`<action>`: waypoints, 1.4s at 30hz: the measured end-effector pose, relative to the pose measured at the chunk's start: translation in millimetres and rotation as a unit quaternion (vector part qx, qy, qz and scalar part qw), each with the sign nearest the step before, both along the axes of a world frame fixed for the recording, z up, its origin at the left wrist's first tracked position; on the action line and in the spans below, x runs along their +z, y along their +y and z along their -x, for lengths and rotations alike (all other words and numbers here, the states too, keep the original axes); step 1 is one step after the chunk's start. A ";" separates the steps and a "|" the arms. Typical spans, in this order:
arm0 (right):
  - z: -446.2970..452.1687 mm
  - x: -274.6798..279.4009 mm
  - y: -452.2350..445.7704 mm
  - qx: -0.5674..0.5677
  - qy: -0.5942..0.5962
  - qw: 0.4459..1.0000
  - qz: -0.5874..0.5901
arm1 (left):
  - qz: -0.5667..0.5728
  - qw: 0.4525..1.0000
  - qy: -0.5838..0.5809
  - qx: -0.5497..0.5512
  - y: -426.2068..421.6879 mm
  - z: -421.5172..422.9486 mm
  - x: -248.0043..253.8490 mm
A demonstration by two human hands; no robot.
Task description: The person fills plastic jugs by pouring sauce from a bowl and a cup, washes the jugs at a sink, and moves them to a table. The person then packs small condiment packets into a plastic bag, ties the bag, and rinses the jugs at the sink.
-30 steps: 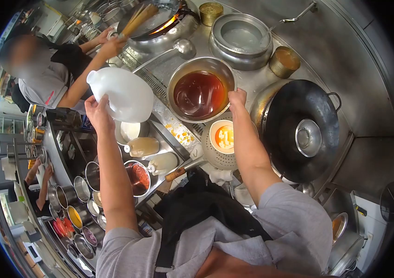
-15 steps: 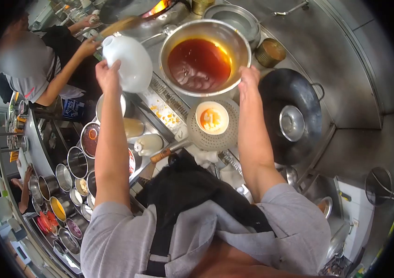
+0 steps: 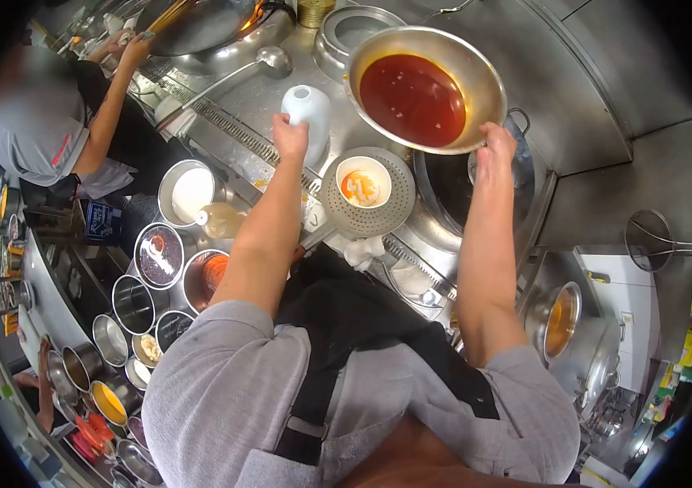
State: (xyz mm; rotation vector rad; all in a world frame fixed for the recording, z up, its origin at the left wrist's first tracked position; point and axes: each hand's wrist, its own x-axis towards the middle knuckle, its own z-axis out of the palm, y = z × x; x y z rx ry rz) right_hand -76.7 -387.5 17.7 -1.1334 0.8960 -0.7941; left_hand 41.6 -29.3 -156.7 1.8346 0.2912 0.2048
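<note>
My left hand [image 3: 291, 137] is closed on the handle of a white plastic jug [image 3: 311, 122], whose open mouth faces up. With my right hand [image 3: 494, 148] I grip the rim of a large steel bowl [image 3: 488, 81] holding dark red-brown liquid. The bowl is raised and tilted, partly over a black wok [image 3: 443, 180]. Between my arms a small white bowl [image 3: 363, 182] with orange and white contents sits on a perforated strainer [image 3: 401, 199].
Another person [image 3: 37, 122] works at a wok [image 3: 195, 28] with flame beside it at the upper left. A ladle [image 3: 274, 61] lies on the steel counter. Several steel pots [image 3: 133, 304] stand at the left, and a mesh skimmer [image 3: 649, 241] hangs at the right.
Both hands have moved right, carrying the jug and the steel bowl. The bowl is now over part of the black wok, and the jug is more upright. The view has shifted.
</note>
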 end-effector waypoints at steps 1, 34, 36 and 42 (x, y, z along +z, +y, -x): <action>10.3 4.5 -2.1 -0.003 -0.003 1.000 0.004 | -0.014 1.000 0.011 -0.013 1.1 3.3 4.3; 28.9 44.3 -24.0 0.260 0.063 0.960 0.087 | 0.472 0.835 0.136 -0.249 -44.1 100.5 144.3; 21.6 48.5 -21.5 0.265 0.075 0.957 0.091 | 0.480 0.834 0.126 -0.240 -41.1 103.4 153.2; 15.1 90.3 10.7 0.289 0.111 0.940 0.143 | 0.496 0.826 0.114 -0.242 -30.2 111.5 163.5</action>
